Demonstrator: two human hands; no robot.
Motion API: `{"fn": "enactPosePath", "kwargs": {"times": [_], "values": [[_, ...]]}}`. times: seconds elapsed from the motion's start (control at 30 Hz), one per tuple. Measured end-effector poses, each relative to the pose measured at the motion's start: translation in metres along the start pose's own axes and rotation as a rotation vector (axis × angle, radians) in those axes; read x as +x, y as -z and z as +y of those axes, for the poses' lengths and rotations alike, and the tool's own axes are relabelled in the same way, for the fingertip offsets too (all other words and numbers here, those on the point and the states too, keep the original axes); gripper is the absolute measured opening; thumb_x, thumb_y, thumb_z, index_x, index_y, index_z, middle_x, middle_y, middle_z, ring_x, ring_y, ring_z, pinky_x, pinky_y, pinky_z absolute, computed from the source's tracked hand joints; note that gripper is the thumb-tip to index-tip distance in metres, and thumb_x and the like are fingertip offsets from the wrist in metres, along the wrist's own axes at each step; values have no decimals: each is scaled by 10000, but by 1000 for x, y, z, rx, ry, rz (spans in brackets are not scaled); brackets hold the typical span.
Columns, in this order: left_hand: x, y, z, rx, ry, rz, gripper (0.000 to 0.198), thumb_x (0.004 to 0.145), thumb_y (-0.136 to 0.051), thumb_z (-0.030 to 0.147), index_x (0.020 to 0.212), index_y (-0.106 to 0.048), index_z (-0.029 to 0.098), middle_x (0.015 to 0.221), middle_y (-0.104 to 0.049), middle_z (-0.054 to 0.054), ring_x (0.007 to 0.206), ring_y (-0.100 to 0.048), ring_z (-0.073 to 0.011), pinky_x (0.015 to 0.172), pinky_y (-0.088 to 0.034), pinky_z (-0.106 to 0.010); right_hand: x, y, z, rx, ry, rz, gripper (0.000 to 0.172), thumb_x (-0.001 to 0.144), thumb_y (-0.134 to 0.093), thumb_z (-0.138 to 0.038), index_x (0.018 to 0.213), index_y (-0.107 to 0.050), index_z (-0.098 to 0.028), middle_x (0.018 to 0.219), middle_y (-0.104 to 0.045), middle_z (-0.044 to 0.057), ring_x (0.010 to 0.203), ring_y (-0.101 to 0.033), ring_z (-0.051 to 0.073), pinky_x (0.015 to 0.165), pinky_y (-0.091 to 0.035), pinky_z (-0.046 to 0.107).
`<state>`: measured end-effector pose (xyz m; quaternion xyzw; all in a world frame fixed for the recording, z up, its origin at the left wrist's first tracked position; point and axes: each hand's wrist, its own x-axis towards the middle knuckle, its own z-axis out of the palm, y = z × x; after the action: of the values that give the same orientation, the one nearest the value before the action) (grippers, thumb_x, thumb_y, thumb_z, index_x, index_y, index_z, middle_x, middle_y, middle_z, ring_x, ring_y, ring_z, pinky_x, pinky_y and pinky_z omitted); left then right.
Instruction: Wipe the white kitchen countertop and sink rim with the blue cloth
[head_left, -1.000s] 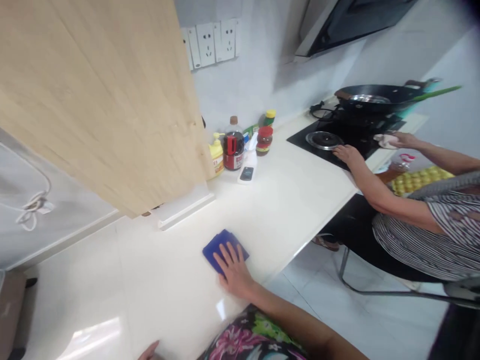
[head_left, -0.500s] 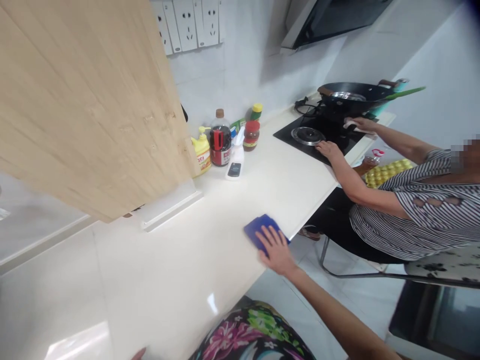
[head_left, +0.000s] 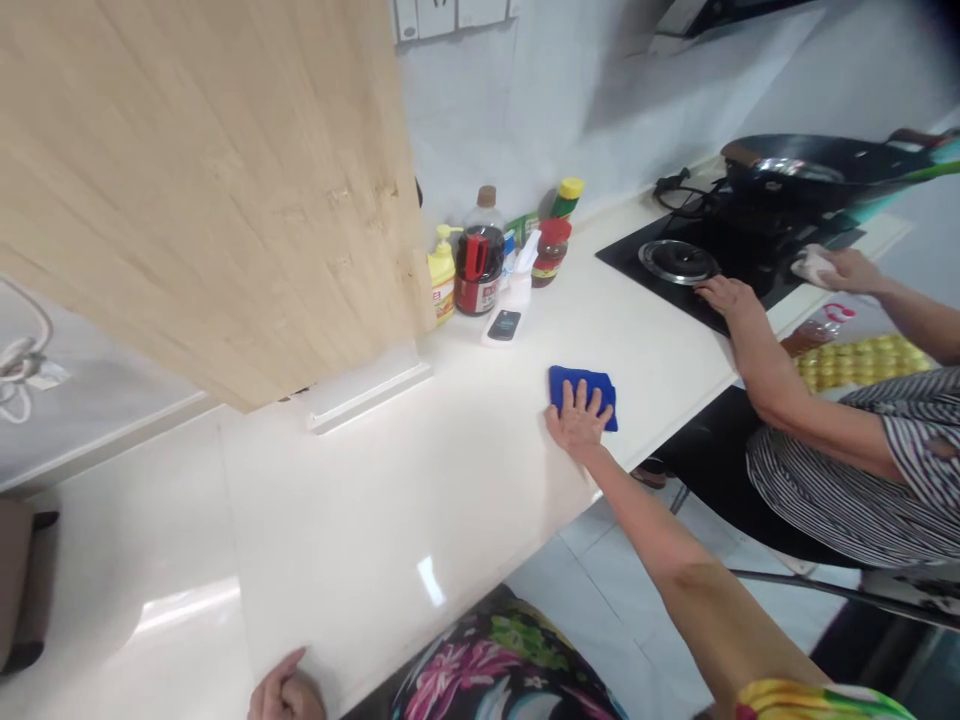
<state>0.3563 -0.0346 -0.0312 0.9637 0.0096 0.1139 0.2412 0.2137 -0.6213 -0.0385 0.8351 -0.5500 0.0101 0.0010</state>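
My right hand [head_left: 579, 420] lies flat on a folded blue cloth [head_left: 604, 385], fingers spread, pressing it against the white countertop [head_left: 420, 480]. The cloth's far edge and right side stick out past my fingers. At the bottom edge of the view, my left hand [head_left: 286, 690] rests by the counter's near edge. Its fingers are loosely curled, nothing shows in them, and the rest of the hand is cut off by the frame.
Along the wall stand a yellow pump bottle [head_left: 442, 275], a dark sauce bottle [head_left: 481, 255], a white spray bottle [head_left: 514, 305] and a red-lidded jar [head_left: 551, 252]. A co-worker's hands [head_left: 731, 298] are at the black cooktop [head_left: 637, 238], with a wok [head_left: 810, 165] behind. A wooden cabinet [head_left: 225, 180] overhangs the left.
My right hand has slid the blue cloth away from the near edge, further along the counter. More of my left hand shows. The view has shifted left. The co-worker's white cloth has moved slightly.
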Motion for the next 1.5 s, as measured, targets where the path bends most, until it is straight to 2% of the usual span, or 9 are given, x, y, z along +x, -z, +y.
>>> {"fn": "enactPosePath", "kwargs": {"times": [0.3,0.43,0.63,0.83,1.03,1.17,1.3,1.4,1.5], "values": [[-6,7,8,13,22,-34,305,832,-467,123,856,-735,265,950,-691,-24,876,-603,-177,714,-462,-297,-121,16,-186,146,525,-75,735,932,-373,-475,1581,-194,-178,1663,-93,145,1501,-69,449,1153,-92,702],[-8,6,2,0,-31,-35,311,834,-462,98,864,-733,249,943,-689,-28,886,-601,-172,765,-465,-299,-198,27,-233,299,843,-135,750,931,-424,-462,1584,-183,-181,1665,-44,148,1509,-16,446,1170,-29,695],[-15,9,6,18,-10,-30,320,833,-455,88,863,-736,237,936,-692,-33,856,-588,-177,755,-452,-302,-264,25,-194,403,1300,-189,780,889,-525,-398,1582,-187,-274,1672,-59,73,1530,-22,361,1215,-40,638],[-19,9,9,-41,-10,-34,337,812,-446,79,856,-741,234,913,-695,-40,845,-600,-177,796,-476,-306,-218,26,-87,315,1574,-210,791,811,-543,-250,1551,-276,-330,1654,-197,15,1529,-119,302,1223,-132,617],[-20,25,-11,-285,-29,-134,313,823,-433,156,891,-730,226,897,-734,-31,848,-665,-167,804,-524,-303,-174,24,-14,187,1576,-140,768,817,-507,-207,1548,-293,-297,1642,-234,39,1524,-147,314,1203,-196,638],[-27,61,-46,-363,139,-43,280,813,-445,255,893,-709,206,757,-706,-5,658,-647,-145,681,-522,-281,-189,20,-26,200,1578,-119,715,870,-498,-290,1552,-283,-284,1645,-220,56,1523,-138,334,1192,-183,665],[-36,97,-85,-254,465,103,334,778,-437,292,932,-720,201,583,-618,37,504,-555,-139,581,-473,-279,-221,18,-74,258,1700,-153,662,916,-486,-365,1546,-289,-315,1645,-225,45,1523,-133,331,1196,-154,663],[-41,107,-104,-249,667,130,387,782,-440,324,1010,-721,188,497,-549,62,457,-503,-145,537,-442,-281,-248,19,-119,290,1823,-209,652,932,-491,-413,1545,-283,-333,1646,-224,39,1523,-128,321,1202,-133,649],[-43,103,-109,-240,653,128,373,801,-435,312,999,-728,193,571,-613,39,534,-548,-147,590,-456,-282,-277,21,-167,305,1917,-267,672,934,-505,-429,1551,-250,-347,1652,-207,35,1527,-100,315,1203,-122,646]]}}
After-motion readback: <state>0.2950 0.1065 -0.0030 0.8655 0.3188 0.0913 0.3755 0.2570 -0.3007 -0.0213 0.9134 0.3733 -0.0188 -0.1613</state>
